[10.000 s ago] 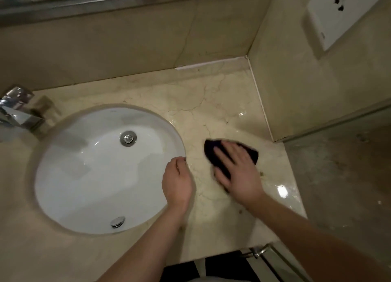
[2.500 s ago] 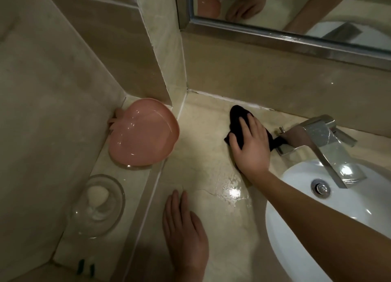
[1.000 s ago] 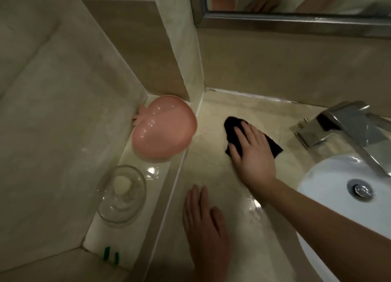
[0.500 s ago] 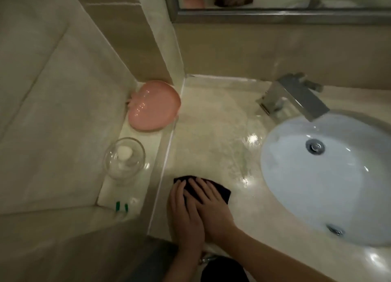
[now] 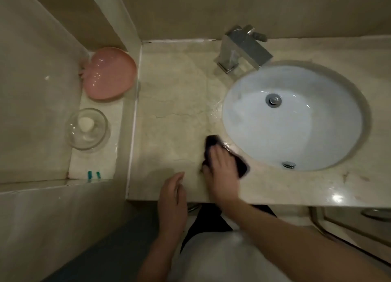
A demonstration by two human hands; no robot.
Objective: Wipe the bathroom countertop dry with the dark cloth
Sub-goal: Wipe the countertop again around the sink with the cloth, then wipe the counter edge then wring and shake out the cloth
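The dark cloth (image 5: 212, 142) lies on the beige marble countertop (image 5: 173, 112), just left of the basin's front rim. My right hand (image 5: 222, 171) presses flat on the cloth with straight fingers, blurred by motion, and covers most of it. My left hand (image 5: 172, 199) hangs over the counter's front edge, fingers relaxed, holding nothing. Wet glints show on the counter beside the basin's left rim.
A white oval basin (image 5: 296, 116) fills the right half of the counter, with a chrome tap (image 5: 243, 49) behind it. On a lower left ledge stand a pink dish (image 5: 110, 74), a glass bowl holding soap (image 5: 87, 129) and two small green items (image 5: 93, 174). Walls close in left and behind.
My right hand has slid the cloth from the front left of the counter rightward to the basin's rim. My left hand came off the cloth and drew back to the front edge.
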